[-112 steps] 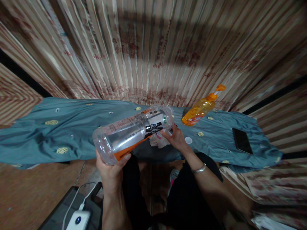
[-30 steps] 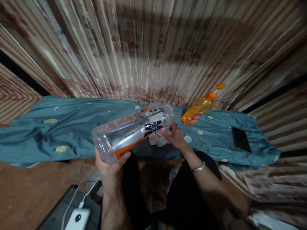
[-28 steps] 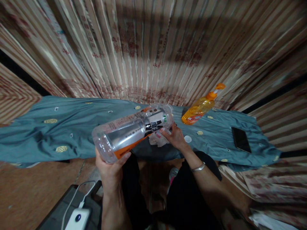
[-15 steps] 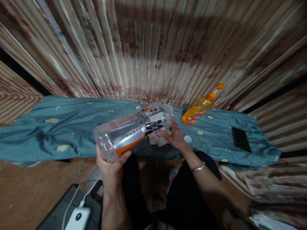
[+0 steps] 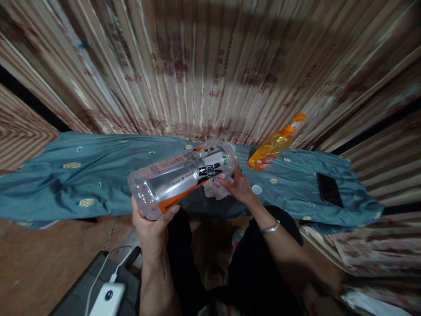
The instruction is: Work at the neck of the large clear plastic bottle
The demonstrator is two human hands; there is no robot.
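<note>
A large clear plastic bottle (image 5: 174,177) with a silver, black and orange label lies tilted across the air above the cloth. My left hand (image 5: 153,226) grips its base end, the thumb along the lower side. At the neck end, on the right, my right hand (image 5: 239,185) is closed round the bottle; some of its fingers are hidden behind it. Beneath that hand a crumpled whitish wrapper or tissue (image 5: 215,192) shows; whether the hand touches it I cannot tell. A small white round lid (image 5: 256,189) lies on the cloth to the right.
An orange pump bottle (image 5: 271,149) stands on the teal patterned cloth (image 5: 108,175), with a dark phone (image 5: 329,190) farther right. Striped curtains (image 5: 204,66) hang behind. At lower left, a white power bank (image 5: 108,300) with a cable rests on a dark surface.
Almost nothing differs. Both hands keep their hold on the clear bottle, and the view has shifted very slightly.
</note>
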